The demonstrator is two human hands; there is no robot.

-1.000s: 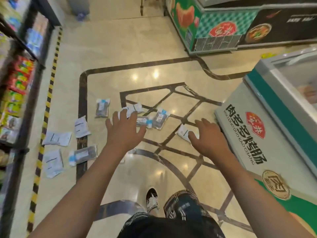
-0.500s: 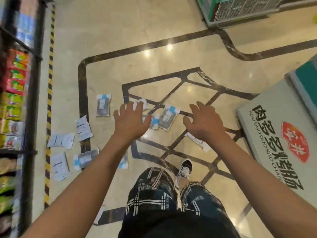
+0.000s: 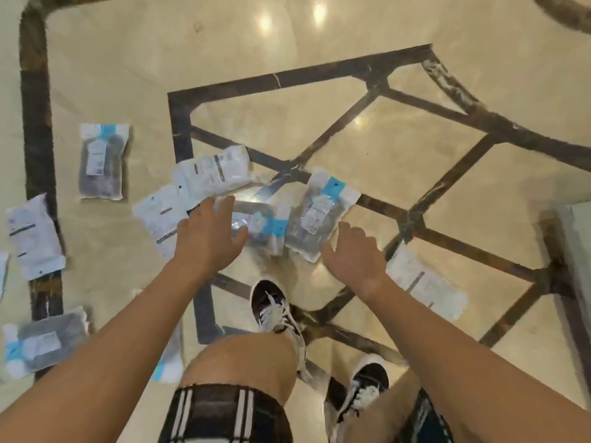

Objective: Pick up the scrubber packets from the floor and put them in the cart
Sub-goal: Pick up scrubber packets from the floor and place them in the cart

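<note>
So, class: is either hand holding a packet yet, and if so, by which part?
Nothing is held. The left hand and right hand are open, fingers spread, above the packets on the floor.

Scrubber packets [image 3: 319, 215] on marble floor [image 3: 399, 148]
</note>
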